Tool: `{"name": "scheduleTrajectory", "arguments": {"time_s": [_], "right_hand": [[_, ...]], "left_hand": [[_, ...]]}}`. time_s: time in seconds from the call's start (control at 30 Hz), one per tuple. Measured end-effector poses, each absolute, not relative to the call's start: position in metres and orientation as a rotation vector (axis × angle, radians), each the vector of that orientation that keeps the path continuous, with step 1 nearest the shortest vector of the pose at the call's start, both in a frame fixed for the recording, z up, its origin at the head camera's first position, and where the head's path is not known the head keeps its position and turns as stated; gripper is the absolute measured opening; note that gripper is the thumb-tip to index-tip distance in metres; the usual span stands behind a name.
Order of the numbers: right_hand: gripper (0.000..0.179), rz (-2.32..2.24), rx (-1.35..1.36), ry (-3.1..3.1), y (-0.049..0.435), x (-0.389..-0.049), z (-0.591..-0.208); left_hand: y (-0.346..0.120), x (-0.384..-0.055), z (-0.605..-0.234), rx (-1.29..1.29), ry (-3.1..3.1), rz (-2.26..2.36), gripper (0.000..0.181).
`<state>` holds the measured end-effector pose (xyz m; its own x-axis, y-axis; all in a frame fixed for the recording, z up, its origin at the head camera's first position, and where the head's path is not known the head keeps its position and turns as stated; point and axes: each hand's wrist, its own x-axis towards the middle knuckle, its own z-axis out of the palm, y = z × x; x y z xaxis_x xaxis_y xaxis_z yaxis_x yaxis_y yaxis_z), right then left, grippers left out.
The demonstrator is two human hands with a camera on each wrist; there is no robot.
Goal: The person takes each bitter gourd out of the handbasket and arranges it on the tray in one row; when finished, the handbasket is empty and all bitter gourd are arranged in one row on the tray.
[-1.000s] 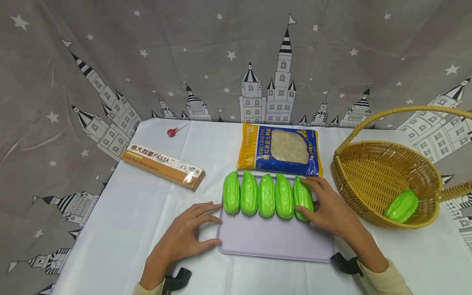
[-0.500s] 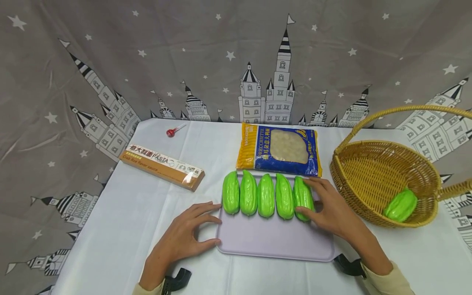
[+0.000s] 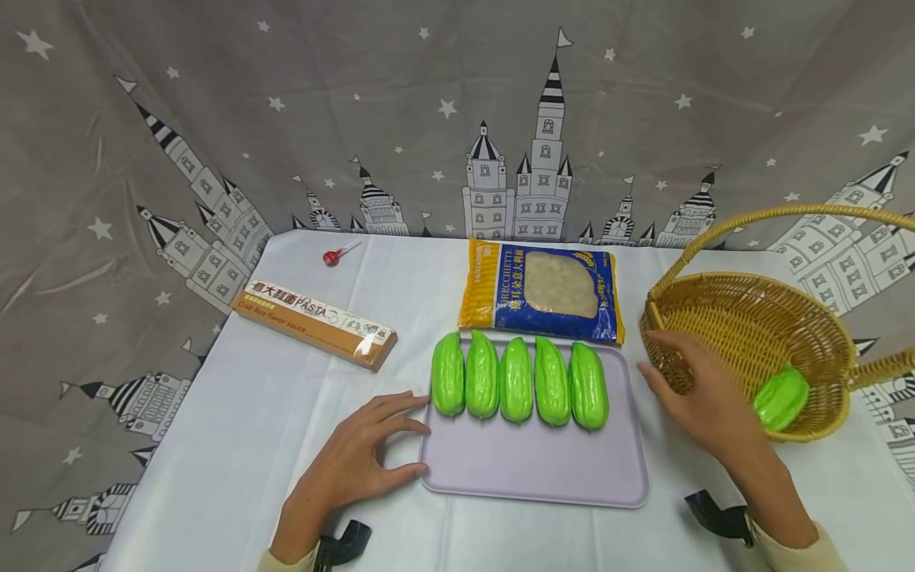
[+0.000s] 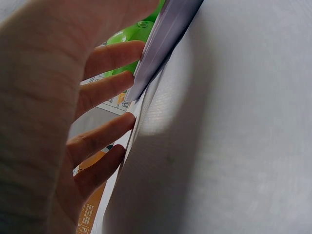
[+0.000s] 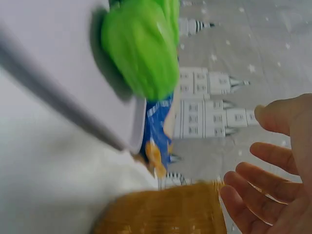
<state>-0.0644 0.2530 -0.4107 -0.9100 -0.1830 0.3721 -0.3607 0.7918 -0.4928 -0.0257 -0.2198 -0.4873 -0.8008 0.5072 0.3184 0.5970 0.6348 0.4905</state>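
Observation:
Several bright green bitter melons (image 3: 516,380) lie side by side in a row along the far part of a pale purple tray (image 3: 536,469). My left hand (image 3: 360,445) rests at the tray's left edge, its spread fingertips touching the rim. In the left wrist view its fingers (image 4: 105,92) reach along that rim. My right hand (image 3: 708,393) hovers between the tray and a wicker basket (image 3: 715,318), partly in front of the basket. Nothing is between its parted thumb and fingers. Another bitter melon (image 3: 781,399) lies in the basket, slightly covered by the hand.
Behind the tray lies a blue and yellow orecchiette bag (image 3: 546,290). A brown pasta box (image 3: 314,324) lies slantwise at the left, with a red lollipop (image 3: 332,257) beyond it. The basket's tall handle (image 3: 786,211) arches over the right side.
My right hand has let go of the rightmost bitter melon on the tray and moved right, toward the basket. That melon stays in the row. My left hand has not moved.

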Motion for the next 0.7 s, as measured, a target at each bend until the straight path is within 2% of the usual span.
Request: {"name": "scheduleTrajectory", "arguments": {"time_s": [0.4, 0.7], "right_hand": [[0.054, 0.652, 0.095, -2.792, 0.309, -0.060, -0.398], [0.066, 0.477, -0.156, -2.956, 0.339, -0.056, -0.404]], "left_hand": [[-0.219, -0.026, -0.488, -0.924, -2.697, -0.886, 0.044], [-0.220, -0.026, -0.487, -0.918, -2.713, -0.881, 0.044]]}}
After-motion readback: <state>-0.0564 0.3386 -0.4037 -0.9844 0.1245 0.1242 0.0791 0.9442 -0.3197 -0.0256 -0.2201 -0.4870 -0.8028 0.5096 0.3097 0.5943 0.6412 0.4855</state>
